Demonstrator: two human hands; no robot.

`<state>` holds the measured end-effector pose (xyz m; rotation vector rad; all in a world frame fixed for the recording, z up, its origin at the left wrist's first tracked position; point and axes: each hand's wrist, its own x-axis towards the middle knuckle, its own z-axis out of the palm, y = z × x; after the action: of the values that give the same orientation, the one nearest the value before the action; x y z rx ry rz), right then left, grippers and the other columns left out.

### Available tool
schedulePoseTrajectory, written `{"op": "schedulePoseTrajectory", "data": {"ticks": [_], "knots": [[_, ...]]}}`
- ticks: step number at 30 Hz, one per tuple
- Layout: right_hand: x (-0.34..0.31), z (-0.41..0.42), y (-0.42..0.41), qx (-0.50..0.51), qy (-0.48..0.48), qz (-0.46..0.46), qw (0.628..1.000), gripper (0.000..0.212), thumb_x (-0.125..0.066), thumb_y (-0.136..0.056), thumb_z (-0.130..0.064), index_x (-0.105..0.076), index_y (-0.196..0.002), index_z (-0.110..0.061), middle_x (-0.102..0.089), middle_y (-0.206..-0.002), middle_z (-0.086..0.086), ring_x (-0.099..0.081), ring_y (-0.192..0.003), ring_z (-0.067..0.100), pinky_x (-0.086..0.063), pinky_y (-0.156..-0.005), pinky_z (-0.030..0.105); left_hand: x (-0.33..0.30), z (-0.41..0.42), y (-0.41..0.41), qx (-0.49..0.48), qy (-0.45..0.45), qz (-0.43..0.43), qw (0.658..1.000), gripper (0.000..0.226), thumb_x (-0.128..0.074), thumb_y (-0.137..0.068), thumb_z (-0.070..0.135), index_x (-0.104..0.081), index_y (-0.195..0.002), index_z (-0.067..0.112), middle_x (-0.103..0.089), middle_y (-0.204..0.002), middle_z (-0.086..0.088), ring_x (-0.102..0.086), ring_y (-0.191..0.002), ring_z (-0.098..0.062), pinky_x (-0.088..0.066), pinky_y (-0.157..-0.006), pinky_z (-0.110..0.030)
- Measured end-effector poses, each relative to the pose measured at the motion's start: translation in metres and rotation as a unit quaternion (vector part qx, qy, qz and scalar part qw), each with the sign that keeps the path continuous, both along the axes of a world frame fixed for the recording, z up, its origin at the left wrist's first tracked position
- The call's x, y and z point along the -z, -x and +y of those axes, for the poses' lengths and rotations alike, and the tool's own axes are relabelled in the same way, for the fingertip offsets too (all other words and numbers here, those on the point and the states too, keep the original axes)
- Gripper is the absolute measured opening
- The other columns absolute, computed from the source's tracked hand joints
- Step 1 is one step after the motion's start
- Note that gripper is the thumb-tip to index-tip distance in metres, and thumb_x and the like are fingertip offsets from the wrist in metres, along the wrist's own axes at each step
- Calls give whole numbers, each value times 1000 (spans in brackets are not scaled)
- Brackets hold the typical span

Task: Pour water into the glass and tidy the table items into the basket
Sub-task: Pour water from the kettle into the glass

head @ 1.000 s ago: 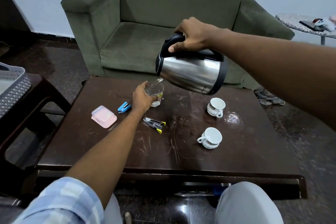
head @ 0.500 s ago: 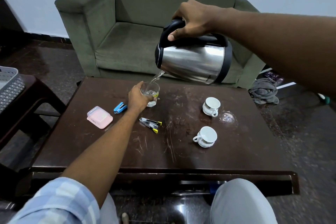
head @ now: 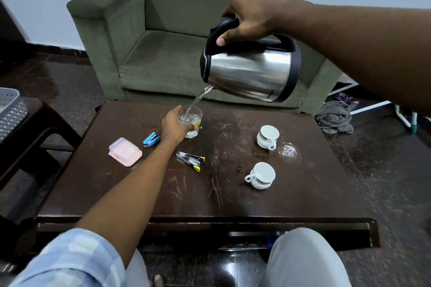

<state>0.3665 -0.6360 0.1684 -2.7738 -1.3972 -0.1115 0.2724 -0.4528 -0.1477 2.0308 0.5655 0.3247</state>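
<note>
The right hand [head: 249, 18] is wrapped tight around the black handle of the brushed steel electric kettle [head: 250, 74], which hangs tipped with its spout down and to the left, above the far edge of the dark scratched wooden table [head: 233, 200]. A thin stream of water [head: 200, 98] runs from the spout down into the small clear drinking glass [head: 192, 121], which stands upright on the table near the middle of its far edge. The left hand [head: 173, 127] has its grip curled round the near-left side of the glass, steadying it.

What matters for the next move is that the glass sits below and to the left of the spout, with the kettle's long axis lying nearly level from right to left. To stop the pour, the right hand should likely roll the kettle back upright, lifting the spout away from the rim.

Nothing has been tidied yet: a pink lidded plastic box [head: 125, 151], a blue stapler [head: 151, 139], a pair of yellow-tipped metal clips [head: 191, 161] and two white teacups [head: 268, 135] [head: 261, 175] lie on the table. The grey perforated plastic basket [head: 10, 112] sits off the left edge on a side stand, nearer the left hand.
</note>
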Motion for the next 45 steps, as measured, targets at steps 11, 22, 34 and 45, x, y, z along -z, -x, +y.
{"op": "schedulePoseTrajectory", "data": {"ticks": [11, 22, 34, 45], "knots": [[59, -13, -10, 21, -37, 36, 998, 38, -75, -85, -59, -63, -81, -23, -59, -66, -8, -53, -62, 2, -35, -54, 25, 1, 0, 1, 4, -6, -6, 1000, 106, -99, -63, 25, -49, -155, 7, -64, -146, -11, -61, -134, -23, -45, -112, -28], [112, -41, -20, 26, -197, 67, 978, 53, -73, -84, -60, -54, -67, -14, -45, -60, -5, -38, -53, 7, -29, -55, 33, 2, 0, -1, -4, -3, -4, 1000, 103, -99, -61, 28, -53, -152, 9, -67, -142, -8, -64, -131, -21, -45, -110, -24], [226, -53, 41, 225, -476, 72, 847, 46, -73, -85, -57, -63, -75, -13, -59, -61, 5, -63, -56, 23, -51, -55, 48, 5, -8, -3, -39, -21, -20, 999, 102, -95, -68, 22, -45, -156, 7, -55, -148, -15, -53, -139, -29, -40, -118, -34], [288, -29, 53, 370, -609, 53, 700, 44, -77, -82, -59, -61, -84, -18, -63, -65, -3, -52, -64, 20, -42, -62, 40, 8, -12, -11, -47, -64, 0, 997, 100, -94, -70, 28, -46, -155, 7, -51, -143, -13, -55, -134, -30, -40, -114, -33]]}}
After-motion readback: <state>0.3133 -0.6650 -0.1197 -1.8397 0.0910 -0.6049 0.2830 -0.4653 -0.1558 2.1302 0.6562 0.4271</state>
